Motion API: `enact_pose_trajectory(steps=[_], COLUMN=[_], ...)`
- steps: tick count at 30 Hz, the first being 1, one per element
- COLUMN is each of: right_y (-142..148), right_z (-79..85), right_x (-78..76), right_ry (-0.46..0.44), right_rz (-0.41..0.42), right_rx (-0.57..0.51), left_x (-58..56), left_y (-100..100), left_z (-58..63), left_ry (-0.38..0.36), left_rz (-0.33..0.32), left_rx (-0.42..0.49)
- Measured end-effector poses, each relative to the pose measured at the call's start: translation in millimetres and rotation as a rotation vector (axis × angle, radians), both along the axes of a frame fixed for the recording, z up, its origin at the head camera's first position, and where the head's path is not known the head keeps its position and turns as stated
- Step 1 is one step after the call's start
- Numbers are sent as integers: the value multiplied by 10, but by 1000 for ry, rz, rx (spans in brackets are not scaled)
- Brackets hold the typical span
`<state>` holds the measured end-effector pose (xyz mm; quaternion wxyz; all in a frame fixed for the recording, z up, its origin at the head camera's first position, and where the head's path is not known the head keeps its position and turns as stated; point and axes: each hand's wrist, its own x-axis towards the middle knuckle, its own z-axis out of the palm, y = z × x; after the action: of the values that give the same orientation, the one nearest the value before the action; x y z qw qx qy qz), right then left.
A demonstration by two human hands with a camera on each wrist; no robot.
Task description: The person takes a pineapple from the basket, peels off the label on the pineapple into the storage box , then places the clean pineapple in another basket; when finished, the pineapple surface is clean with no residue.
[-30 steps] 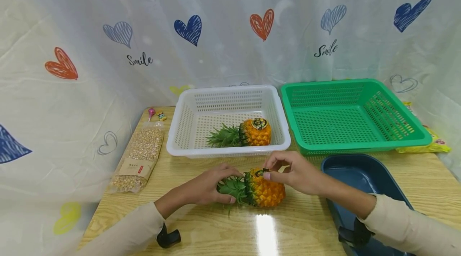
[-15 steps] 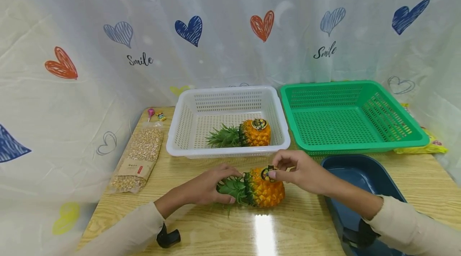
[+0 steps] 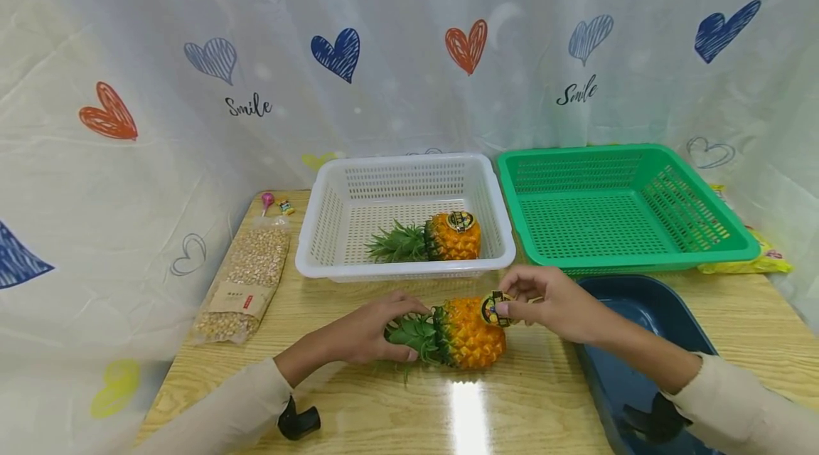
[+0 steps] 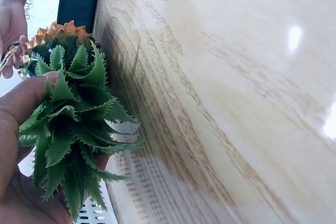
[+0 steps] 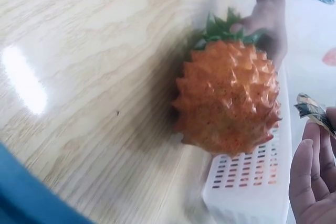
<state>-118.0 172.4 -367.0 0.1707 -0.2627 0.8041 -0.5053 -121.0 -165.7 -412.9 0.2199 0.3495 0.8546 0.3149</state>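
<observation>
A yellow-orange pineapple lies on its side on the wooden table, crown pointing left. My left hand grips the crown, its thumb and fingers around the green leaves in the left wrist view. At the fruit's other end, my right hand pinches a round black-and-yellow sticker between thumb and fingers. The right wrist view has this sticker slightly curled and apart from the spiky fruit. A second pineapple, bearing a similar round sticker, lies in the white basket behind.
To the right of the white basket stands a green basket, with a yellow packet partly under it. A dark blue tub sits below my right forearm. At left lie a bag of corn kernels, a lollipop and a small candy.
My right hand has moved right, drawing the sticker from the top of the pineapple toward its right end, and more of the sticker's face shows. The left hand has stayed on the crown.
</observation>
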Motion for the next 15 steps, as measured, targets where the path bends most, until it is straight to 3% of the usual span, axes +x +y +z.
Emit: enact_pose_trajectory(steps=[15], right_y=[279], right_z=[-31], right_x=[60], right_ry=[-11], right_rz=[42], right_rx=[6], left_x=[-28], left_y=[-6], left_z=[-2], left_ry=[-8], left_rz=[-16], left_rx=[9])
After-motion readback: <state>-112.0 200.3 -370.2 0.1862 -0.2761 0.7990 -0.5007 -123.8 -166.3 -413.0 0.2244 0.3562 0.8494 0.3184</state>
